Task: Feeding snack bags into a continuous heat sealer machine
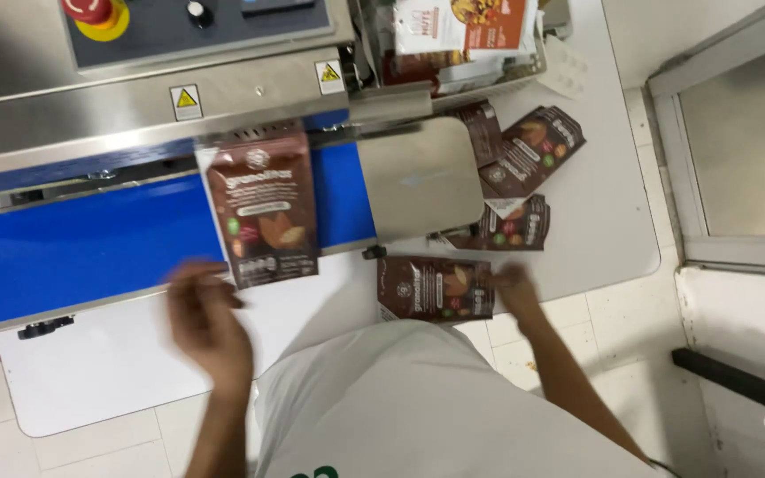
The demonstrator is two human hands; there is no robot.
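Brown pouch (pixel 263 205) lies on blue belt (pixel 90 239) just above left hand (pixel 205 319), let go, fingers loose; right hand (pixel 513 288) touches next pouch (pixel 436 289), grip unclear; feeding step, next needs firm pickup

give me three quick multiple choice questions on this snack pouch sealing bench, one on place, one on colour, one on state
1. Where does the pouch by the left hand lie?
A. on the blue belt
B. on the floor
C. in a box

2. What colour is the big round button at top left?
A. green
B. red
C. white

3. What is the right hand doing?
A. touching a brown pouch on the white table
B. pressing the button
C. hanging clear of everything

Answers: 1 A, the brown pouch lies across the belt; 2 B, red on yellow; 3 A, its fingers meet the flat pouch.
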